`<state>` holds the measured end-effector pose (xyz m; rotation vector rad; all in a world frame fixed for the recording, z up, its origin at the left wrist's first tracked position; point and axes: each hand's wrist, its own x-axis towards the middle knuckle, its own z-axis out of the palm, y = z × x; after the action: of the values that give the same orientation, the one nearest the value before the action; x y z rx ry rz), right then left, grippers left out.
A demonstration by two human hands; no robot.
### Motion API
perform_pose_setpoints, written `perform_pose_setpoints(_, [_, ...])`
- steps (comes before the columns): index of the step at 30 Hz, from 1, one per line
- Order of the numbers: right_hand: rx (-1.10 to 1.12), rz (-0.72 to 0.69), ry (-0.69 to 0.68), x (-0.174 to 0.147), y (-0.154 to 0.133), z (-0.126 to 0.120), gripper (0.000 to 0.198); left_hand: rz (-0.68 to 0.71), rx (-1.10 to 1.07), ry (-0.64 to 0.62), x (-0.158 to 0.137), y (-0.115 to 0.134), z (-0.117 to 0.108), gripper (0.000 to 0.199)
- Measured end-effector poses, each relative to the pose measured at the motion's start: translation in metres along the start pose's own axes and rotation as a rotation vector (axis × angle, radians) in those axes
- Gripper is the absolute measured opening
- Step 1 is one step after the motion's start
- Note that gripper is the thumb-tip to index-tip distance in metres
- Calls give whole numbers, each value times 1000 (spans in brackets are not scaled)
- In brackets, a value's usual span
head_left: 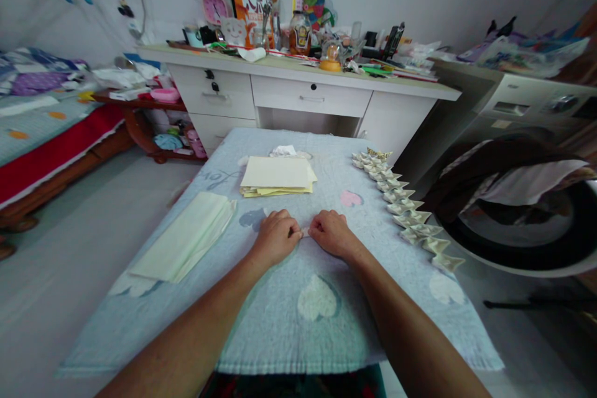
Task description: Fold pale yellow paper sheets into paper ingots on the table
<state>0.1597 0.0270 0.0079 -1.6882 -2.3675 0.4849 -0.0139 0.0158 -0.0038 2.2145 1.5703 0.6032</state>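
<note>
A small pale piece of folded paper (305, 232) shows between my two hands, low over the blue cloth. My left hand (278, 235) is closed, pinching its left end. On its other end my right hand (332, 232) is closed in the same way. Most of the paper is hidden by the fingers. Beyond the hands lies a stack of cream paper sheets (278, 172). To the left rests a pile of long pale green paper (189, 236). Several folded paper pieces with pointed ends (405, 206) form a slanting row on the right.
A blue cloth with heart prints (261, 323) covers the table. Crumpled white paper (283, 150) sits behind the stack. A white desk (298, 84) crowded with jars and packets stands at the back. On the right is a washing machine (527, 106) with clothes hanging from its open door.
</note>
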Motion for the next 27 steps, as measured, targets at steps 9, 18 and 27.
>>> perform_pose_setpoints(9, [-27, 16, 5, -3, -3, 0, 10, -97, 109, -37, 0, 5, -1, 13])
perform_pose_setpoints(18, [10, 11, 27, -8, -4, 2, 11, -97, 78, -1, -2, 4, 1, 9])
perform_pose_setpoints(27, [147, -119, 84, -13, 2, 2, 7, -17, -30, 16, -1, 8, 4, 12])
